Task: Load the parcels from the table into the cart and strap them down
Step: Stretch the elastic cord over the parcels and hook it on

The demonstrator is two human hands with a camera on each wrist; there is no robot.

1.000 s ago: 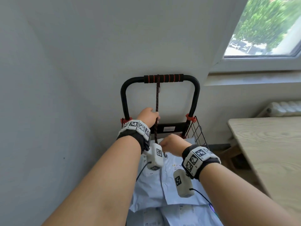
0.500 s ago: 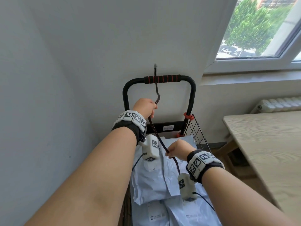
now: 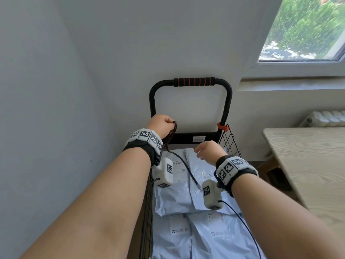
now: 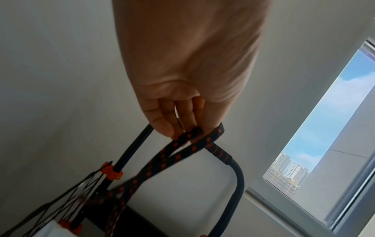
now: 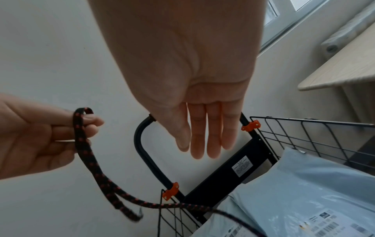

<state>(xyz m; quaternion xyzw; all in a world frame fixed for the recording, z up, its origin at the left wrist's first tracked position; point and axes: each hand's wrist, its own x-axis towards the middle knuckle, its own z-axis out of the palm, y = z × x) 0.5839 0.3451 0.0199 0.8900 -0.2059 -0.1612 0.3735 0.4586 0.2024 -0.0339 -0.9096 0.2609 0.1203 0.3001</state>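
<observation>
— Black-and-red cord point(image 3: 172, 130) is what we see folded over the fingers point(image 4: 162, 123) of the left hand point(image 3: 160, 124), yes?

— Yes. We see those fingers curled round it, with the thumb pinching a loop at the top. From the right wrist view the same left hand point(image 5: 36, 136) holds the cord point(image 5: 81, 133) doubled, and 2 strands drop below the fingers.

— Where do the strands go?

— 1 ends in a metal hook point(image 5: 140, 211) hanging below the left hand. The other runs down across the parcels point(image 3: 186, 184), and in the head view we see a second hook point(image 3: 200, 188) lying on them, just below the right hand point(image 3: 207, 152).

— And that right hand?

— Its fingers point(image 5: 202, 136) are straight, side by side, holding nothing. They hang above the parcels point(image 5: 324, 184) and in front of the cart point(image 3: 229, 144) handle point(image 3: 194, 82), apart from the cord.

— The parcels?

— Pale blue mailers, lying in the cart below both hands, overlapping, labels up. We cannot count them surely.

— The table point(image 3: 308, 165)?

— Right of the right hand, pale wood, beside the cart.

— Is the cord on the handle?

— No, the handle stands above the left fingers, and the cord point(image 4: 182, 152) only crosses in front of it in the left wrist view.
</observation>
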